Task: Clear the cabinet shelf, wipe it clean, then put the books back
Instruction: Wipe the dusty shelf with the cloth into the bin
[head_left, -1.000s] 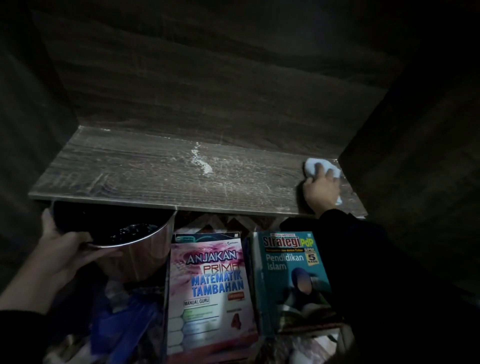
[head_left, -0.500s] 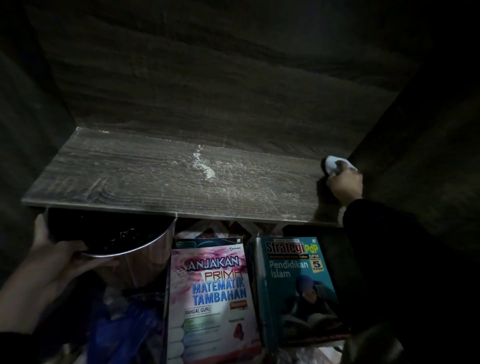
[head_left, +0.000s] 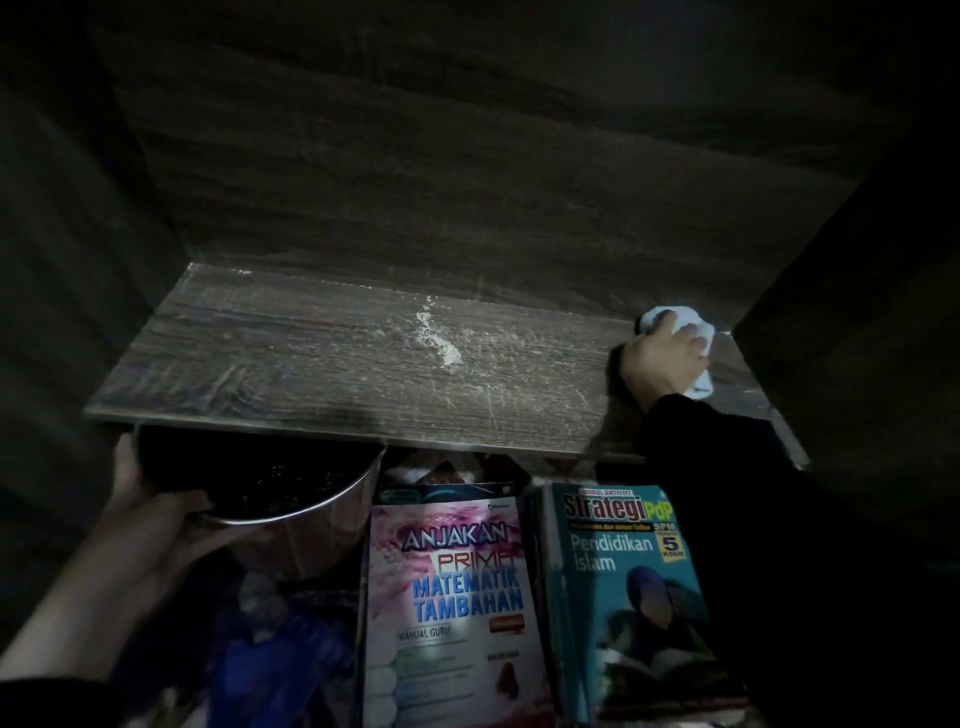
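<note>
Down at 8 o'clock, left hand grips steel pot rim under the cabinet shelf edge. Dust streak mid-shelf; Matematik Tambahan book and Pendidikan Islam book lie at 6 o'clock. At 3 o'clock, right hand clutches white cloth on the shelf.

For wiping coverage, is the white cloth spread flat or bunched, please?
Bunched: the crumpled white cloth bulges around the right hand gripping it.

Two books are there: one pink book, one teal book. One shelf, one white cloth, one metal bowl. Two hands — left hand, right hand.
</note>
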